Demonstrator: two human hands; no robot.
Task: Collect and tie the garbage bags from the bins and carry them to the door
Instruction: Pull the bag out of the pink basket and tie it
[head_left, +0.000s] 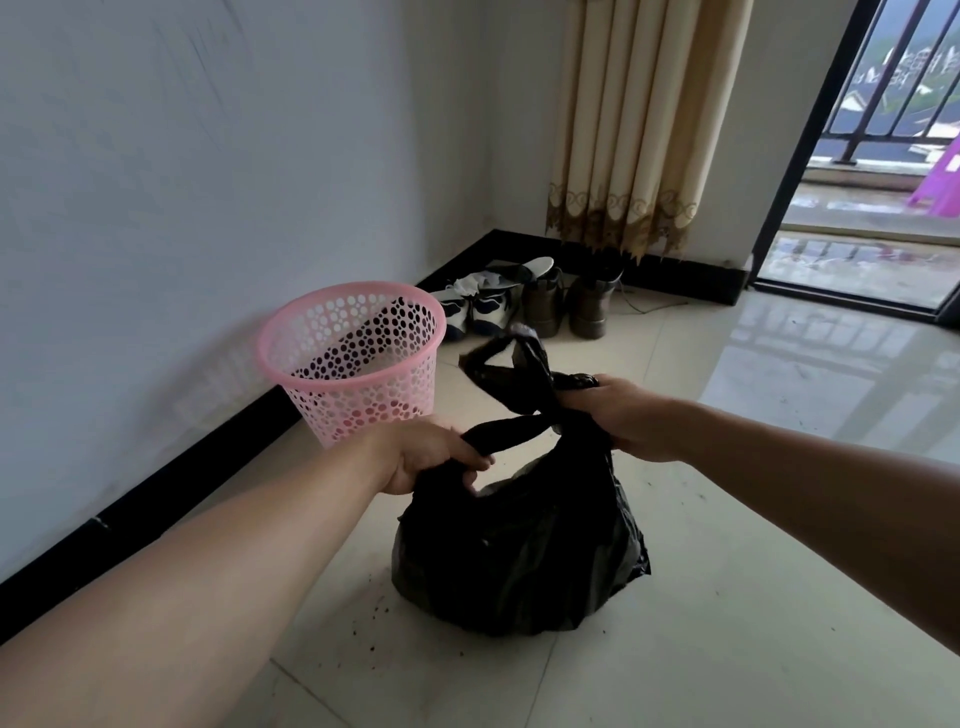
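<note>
A black garbage bag (519, 551) sits on the glossy tiled floor (779, 415). Left hand (426, 457) and right hand (623, 421) each have a grip pinching its twisted handles. A pink bin (353, 364) stands left by the wall (208, 182).

A glossy pale tiled floor (779, 597) carries a full black garbage bag (519, 561) at its middle, dark crumbs scattered around it. Toward the wall edge stands a pink perforated bin (353, 364); sneakers (478, 306) and boots (566, 306) sit in the far corner.

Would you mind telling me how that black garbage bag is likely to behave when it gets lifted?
The black garbage bag looks thin and slumped, so it will probably sag. It bulges full, so perhaps moderately heavy. The twisted handles should hold.
</note>
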